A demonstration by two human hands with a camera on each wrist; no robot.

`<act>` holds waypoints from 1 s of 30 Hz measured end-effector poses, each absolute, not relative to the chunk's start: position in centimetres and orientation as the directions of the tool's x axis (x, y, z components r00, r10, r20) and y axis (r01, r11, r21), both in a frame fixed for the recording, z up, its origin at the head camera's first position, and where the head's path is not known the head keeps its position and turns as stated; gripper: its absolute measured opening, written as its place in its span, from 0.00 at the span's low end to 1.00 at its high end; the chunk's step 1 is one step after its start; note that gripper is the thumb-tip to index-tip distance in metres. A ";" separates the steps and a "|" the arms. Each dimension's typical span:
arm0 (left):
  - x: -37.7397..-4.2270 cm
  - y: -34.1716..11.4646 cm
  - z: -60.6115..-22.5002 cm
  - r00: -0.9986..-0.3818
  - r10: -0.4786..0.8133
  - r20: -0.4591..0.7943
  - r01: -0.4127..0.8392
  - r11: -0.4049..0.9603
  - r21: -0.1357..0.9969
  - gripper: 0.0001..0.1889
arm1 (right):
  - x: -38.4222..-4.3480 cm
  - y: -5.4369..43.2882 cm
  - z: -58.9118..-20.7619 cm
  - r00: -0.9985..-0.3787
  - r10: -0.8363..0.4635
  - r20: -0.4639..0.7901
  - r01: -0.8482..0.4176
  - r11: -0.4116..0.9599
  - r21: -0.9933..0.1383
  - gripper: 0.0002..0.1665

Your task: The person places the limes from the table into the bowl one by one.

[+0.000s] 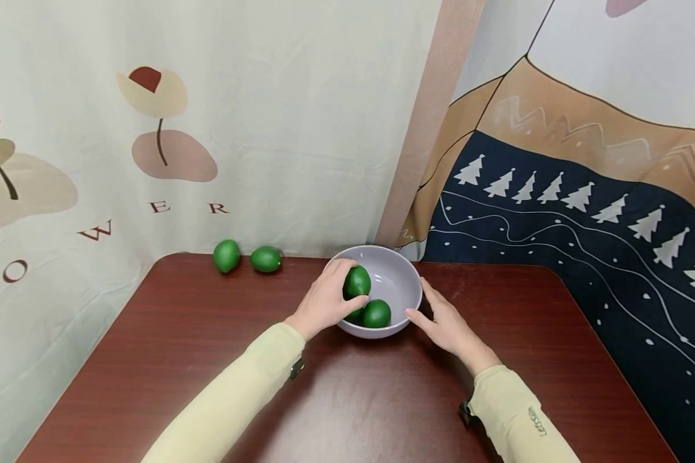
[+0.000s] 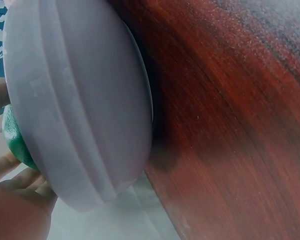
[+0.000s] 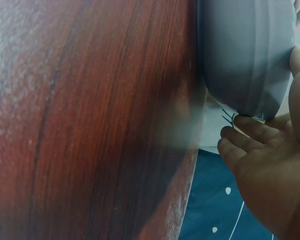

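A pale purple bowl [image 1: 396, 276] stands near the back edge of the table, and its outer wall fills much of the left wrist view. My left hand [image 1: 324, 299] reaches over its left rim and grips a green lime [image 1: 357, 281] between thumb and fingers. Another lime [image 1: 376, 314] lies in the bowl beside it, and a further green one is partly hidden under the left thumb. On the bowl's right side, my right hand [image 1: 448, 325] holds the rim, thumb at the edge and fingers [image 3: 250, 131] against the outer wall.
Two more limes, an upright one [image 1: 226, 256] and one lying sideways [image 1: 266, 259], sit at the table's back left edge. The dark red wooden table [image 1: 168, 347] meets a printed curtain [image 1: 301, 128] behind and a patterned navy cloth [image 1: 533, 218] at right.
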State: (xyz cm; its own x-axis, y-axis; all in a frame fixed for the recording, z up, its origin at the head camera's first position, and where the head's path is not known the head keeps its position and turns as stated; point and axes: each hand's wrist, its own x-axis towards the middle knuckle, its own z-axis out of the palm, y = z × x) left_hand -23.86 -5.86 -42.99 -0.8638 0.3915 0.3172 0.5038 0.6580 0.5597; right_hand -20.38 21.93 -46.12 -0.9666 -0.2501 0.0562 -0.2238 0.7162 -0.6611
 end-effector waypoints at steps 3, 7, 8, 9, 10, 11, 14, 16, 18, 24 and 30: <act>-24.0 -5.7 -43.2 -0.860 0.395 0.324 0.511 0.662 0.548 0.32 | -20.4 21.9 -46.1 -0.967 -0.250 0.054 -0.222 0.716 -0.662 0.51; -24.0 -5.5 -43.3 -0.855 0.396 0.336 0.519 0.658 0.546 0.32 | -20.5 21.9 -46.1 -0.966 -0.254 0.054 -0.226 0.719 -0.658 0.52; -24.0 -5.5 -43.3 -0.853 0.397 0.339 0.522 0.656 0.546 0.31 | -20.5 21.9 -46.1 -0.966 -0.253 0.053 -0.224 0.719 -0.658 0.52; -24.0 -5.4 -43.4 -0.851 0.399 0.341 0.525 0.656 0.543 0.31 | -20.6 21.9 -46.2 -0.966 -0.253 0.050 -0.222 0.719 -0.658 0.52; -24.0 -5.3 -43.4 -0.851 0.402 0.338 0.525 0.656 0.542 0.31 | -20.6 21.9 -46.2 -0.967 -0.252 0.046 -0.219 0.720 -0.658 0.52; -24.0 -5.2 -43.4 -0.850 0.406 0.337 0.527 0.657 0.538 0.32 | -20.6 21.9 -46.2 -0.967 -0.251 0.043 -0.216 0.720 -0.659 0.52; -24.0 -5.0 -43.6 -0.847 0.418 0.329 0.532 0.661 0.530 0.32 | -20.5 21.9 -46.2 -0.968 -0.247 0.035 -0.208 0.722 -0.660 0.52; -24.0 -4.9 -43.6 -0.846 0.426 0.322 0.534 0.662 0.526 0.31 | -20.5 21.9 -46.1 -0.968 -0.247 0.032 -0.207 0.723 -0.659 0.52; -23.9 -4.8 -43.7 -0.844 0.431 0.319 0.536 0.664 0.521 0.31 | -20.5 21.9 -46.1 -0.969 -0.247 0.031 -0.205 0.723 -0.660 0.52; -24.1 -4.4 -43.6 -0.849 0.440 0.292 0.528 0.677 0.513 0.30 | -20.5 21.9 -46.1 -0.969 -0.244 0.026 -0.200 0.724 -0.661 0.52; -24.3 -4.2 -43.7 -0.853 0.447 0.270 0.521 0.692 0.499 0.30 | -20.4 22.0 -46.1 -0.969 -0.245 0.024 -0.200 0.725 -0.659 0.52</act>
